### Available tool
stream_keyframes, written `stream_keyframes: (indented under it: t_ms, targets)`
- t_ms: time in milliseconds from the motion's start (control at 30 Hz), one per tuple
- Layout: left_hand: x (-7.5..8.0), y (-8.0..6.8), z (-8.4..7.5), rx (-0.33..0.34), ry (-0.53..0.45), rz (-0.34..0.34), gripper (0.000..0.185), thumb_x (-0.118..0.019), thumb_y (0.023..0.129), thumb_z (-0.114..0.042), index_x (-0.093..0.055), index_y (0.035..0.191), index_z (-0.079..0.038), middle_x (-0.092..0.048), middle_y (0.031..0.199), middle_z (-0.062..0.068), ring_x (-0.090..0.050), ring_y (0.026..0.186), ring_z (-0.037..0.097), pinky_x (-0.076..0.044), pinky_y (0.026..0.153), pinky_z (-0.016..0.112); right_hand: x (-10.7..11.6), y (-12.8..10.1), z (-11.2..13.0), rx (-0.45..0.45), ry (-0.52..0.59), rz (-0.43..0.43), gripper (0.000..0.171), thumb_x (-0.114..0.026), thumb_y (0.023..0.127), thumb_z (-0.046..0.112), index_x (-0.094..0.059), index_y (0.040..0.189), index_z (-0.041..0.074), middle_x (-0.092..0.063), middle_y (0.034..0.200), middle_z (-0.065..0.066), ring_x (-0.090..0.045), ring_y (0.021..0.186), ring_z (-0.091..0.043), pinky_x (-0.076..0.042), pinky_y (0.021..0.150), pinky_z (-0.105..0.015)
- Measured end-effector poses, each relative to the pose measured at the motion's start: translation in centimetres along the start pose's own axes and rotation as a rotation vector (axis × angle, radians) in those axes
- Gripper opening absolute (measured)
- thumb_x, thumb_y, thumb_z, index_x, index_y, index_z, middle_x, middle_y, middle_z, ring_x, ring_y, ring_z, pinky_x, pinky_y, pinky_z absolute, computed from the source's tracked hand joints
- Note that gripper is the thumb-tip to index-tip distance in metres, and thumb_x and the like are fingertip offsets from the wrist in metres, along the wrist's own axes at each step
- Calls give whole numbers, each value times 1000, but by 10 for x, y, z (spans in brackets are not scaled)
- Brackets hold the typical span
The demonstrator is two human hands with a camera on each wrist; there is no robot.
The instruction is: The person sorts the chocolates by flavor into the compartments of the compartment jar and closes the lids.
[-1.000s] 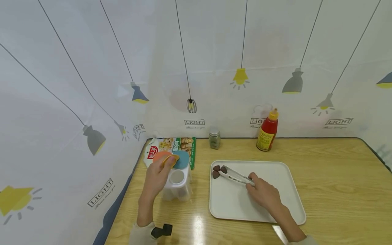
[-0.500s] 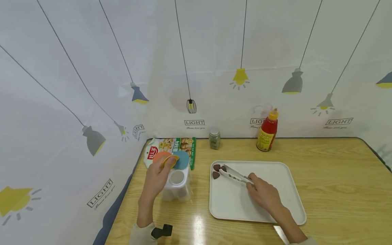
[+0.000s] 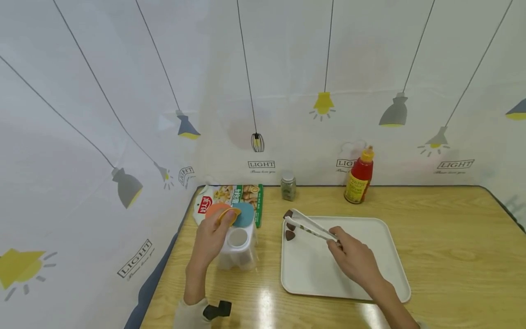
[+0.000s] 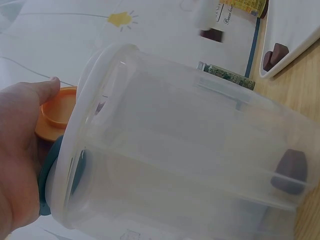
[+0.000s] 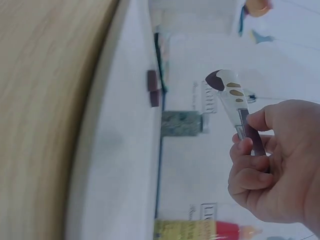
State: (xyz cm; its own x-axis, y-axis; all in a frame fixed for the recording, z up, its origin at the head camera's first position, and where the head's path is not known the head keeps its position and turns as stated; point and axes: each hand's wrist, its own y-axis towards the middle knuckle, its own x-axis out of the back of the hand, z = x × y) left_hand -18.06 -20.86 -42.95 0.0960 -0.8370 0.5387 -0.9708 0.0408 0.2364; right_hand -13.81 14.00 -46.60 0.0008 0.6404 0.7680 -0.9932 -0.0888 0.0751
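Note:
My right hand (image 3: 355, 256) grips metal tongs (image 3: 314, 224) over the tray's left end. A dark brown wedge-shaped piece (image 5: 215, 80) is pinched in their tips, raised above the white tray (image 3: 341, 274). Two similar brown pieces (image 4: 276, 56) lie in the tray's corner. My left hand (image 3: 211, 240) pinches a yellow-orange flip lid (image 3: 230, 217) and holds it up. Below it, one round mouth of the clear plastic container (image 3: 238, 258) is uncovered. Another brown piece (image 4: 291, 172) lies at the bottom inside. A teal lid (image 3: 245, 214) and an orange lid (image 3: 215, 209) cover other compartments.
Behind the container lies a printed food packet (image 3: 250, 194). A small spice jar (image 3: 288, 187) stands near the wall at the back. To its right is a red sauce bottle (image 3: 359, 178) with a yellow cap. Lamp-printed cloth rises behind the wooden table (image 3: 456, 256).
The tongs have closed on one brown piece and lifted it up and slightly left from the tray's corner. The left hand keeps its place on the lid.

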Motion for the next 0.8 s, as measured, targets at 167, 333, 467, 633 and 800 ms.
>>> stream_keyframes:
  t_ms: [167, 333, 467, 633, 800]
  targets:
    - [0, 0, 1, -4, 0, 1, 33, -51, 104, -42, -72, 118, -21, -58, 70, 0, -49, 63, 11, -40, 63, 25, 8, -8, 28, 52, 26, -21, 19, -54, 102, 23, -62, 119, 18, -42, 61, 12, -34, 50, -2, -28, 44, -21]
    - [0, 1, 1, -10, -1, -1, 33, -51, 104, -42, -72, 117, -20, -52, 66, 1, -45, 59, 13, -38, 60, 26, 8, -17, 52, 115, 46, -17, 14, -57, 101, 22, -61, 115, 24, -45, 67, 15, -35, 51, 0, -30, 45, -19]
    - [0, 2, 0, -19, 3, -5, 34, -51, 104, -42, -72, 116, -18, -54, 69, 0, -52, 67, 17, -41, 64, 28, 0, -22, 66, 176, 68, -12, 16, -58, 101, 23, -62, 116, 25, -51, 72, 18, -36, 52, 2, -32, 46, -19]
    - [1, 1, -1, -10, 9, 5, 33, -51, 104, -42, -72, 115, -20, -40, 58, -3, -39, 53, 11, -34, 54, 26, -11, -24, 76, 235, 58, 13, 18, -57, 102, 25, -63, 119, 23, -49, 73, 19, -33, 52, 3, -31, 45, -18]
    - [1, 0, 0, -2, 10, 9, 32, -51, 104, -42, -72, 112, -20, -36, 55, -3, -30, 48, 9, -29, 50, 26, -18, -23, 83, 220, 45, 56, 19, -58, 101, 25, -62, 119, 23, -47, 74, 17, -33, 52, 2, -31, 46, -19]
